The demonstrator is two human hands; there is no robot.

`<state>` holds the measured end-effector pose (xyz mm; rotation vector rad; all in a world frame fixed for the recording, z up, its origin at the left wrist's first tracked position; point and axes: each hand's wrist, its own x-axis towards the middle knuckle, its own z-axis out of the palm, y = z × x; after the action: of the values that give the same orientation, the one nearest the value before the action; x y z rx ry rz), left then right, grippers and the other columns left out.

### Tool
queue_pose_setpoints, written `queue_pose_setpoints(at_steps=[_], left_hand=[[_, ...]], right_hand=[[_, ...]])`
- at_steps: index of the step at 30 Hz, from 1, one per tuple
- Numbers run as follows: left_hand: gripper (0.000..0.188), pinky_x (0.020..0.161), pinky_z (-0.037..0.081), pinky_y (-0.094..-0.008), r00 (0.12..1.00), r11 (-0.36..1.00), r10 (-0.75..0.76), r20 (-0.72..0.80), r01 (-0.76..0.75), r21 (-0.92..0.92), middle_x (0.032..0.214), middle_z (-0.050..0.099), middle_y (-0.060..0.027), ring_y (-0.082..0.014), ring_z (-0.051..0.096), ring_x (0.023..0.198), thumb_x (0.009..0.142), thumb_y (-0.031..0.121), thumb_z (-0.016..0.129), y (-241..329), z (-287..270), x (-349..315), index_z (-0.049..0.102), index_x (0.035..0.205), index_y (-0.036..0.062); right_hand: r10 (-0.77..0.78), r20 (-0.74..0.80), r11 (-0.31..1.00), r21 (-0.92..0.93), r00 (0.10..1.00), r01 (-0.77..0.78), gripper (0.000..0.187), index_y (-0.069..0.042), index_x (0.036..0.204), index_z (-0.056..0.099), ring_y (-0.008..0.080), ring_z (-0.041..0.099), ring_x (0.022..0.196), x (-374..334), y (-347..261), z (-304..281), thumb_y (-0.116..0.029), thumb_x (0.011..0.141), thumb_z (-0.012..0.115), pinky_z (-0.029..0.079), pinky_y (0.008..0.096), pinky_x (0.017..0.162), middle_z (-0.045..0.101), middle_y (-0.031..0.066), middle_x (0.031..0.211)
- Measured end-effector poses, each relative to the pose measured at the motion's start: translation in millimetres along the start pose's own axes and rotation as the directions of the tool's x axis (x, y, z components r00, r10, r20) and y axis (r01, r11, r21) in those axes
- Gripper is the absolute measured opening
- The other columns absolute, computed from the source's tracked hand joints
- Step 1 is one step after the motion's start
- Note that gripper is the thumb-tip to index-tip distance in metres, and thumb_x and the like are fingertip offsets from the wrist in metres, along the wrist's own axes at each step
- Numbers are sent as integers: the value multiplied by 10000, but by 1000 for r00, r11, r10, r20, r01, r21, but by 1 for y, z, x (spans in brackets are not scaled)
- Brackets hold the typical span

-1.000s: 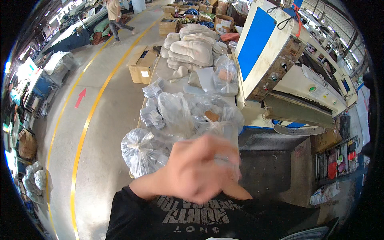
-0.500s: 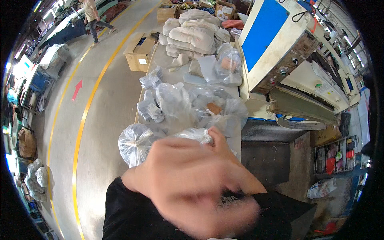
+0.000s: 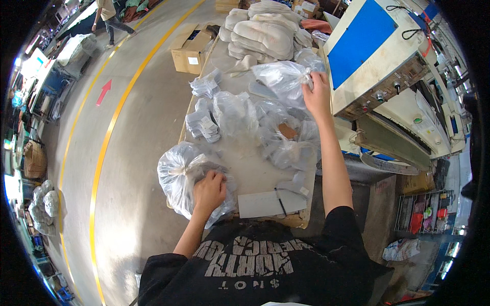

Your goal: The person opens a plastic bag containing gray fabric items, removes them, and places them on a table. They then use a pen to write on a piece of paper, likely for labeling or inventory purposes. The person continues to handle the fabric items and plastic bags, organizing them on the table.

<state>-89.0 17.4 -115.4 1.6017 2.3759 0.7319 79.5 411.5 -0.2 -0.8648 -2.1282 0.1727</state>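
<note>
My right hand (image 3: pixel 317 94) is closed round the gathered neck of a clear plastic bag (image 3: pixel 280 77), which lies tilted across the far right of the table, below the pile of pale, sole-shaped pieces (image 3: pixel 265 38). At the near left stands a fuller, knotted clear plastic bag (image 3: pixel 176 166) with pale contents that I cannot make out. My left hand (image 3: pixel 210 190) rests against its right side, fingers curled into the film. Between the hands are an open clear bag (image 3: pixel 235 115), another with a brown piece (image 3: pixel 288 131) inside, and banded stacks of pale pieces (image 3: pixel 202 122).
A white sheet (image 3: pixel 255 205) with a black pen (image 3: pixel 280 201) lies at the table's near edge. To the right stands a large cream and blue machine (image 3: pixel 377 56). A cardboard box (image 3: pixel 190 55) sits on the floor to the left; a person (image 3: pixel 107 20) walks in the aisle.
My right hand has carried the bag from the near middle to the far right. My left hand, blurred close to the camera before, has come down onto the near-left bag.
</note>
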Motion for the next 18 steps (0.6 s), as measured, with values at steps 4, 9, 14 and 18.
queue_pose_setpoints(at_steps=[4,9,14,18], left_hand=[[70,678,558,-476,998,997,-62,0,62,-39,900,679,-93,-346,697,752,868,173,665,2,1,9,694,885,112],[96,693,553,-476,998,996,-67,21,68,-53,899,693,-83,-350,697,787,883,195,647,-3,5,10,706,897,120],[84,687,553,-479,998,996,-55,-3,55,-69,883,692,-95,-354,697,758,879,167,643,-2,4,10,703,877,109],[100,695,554,-481,998,996,-55,11,56,-77,897,700,-104,-352,699,766,894,174,636,-3,5,10,708,909,107]], right_hand=[[13,137,999,-34,991,-8,439,22,1274,612,450,595,1138,-27,-1,49,-224,929,724,491,524,981,626,246,1193],[93,419,996,-43,903,-82,483,-9,1288,638,441,560,1247,-101,-41,100,-344,949,719,479,565,998,633,236,1282],[-14,486,984,-147,874,98,363,-40,1213,695,404,596,1196,-128,-67,91,-275,939,731,482,518,990,657,164,1291],[-62,428,994,113,902,15,205,-28,1085,698,389,643,1054,-138,-79,75,-183,951,700,498,497,916,685,156,1141]])
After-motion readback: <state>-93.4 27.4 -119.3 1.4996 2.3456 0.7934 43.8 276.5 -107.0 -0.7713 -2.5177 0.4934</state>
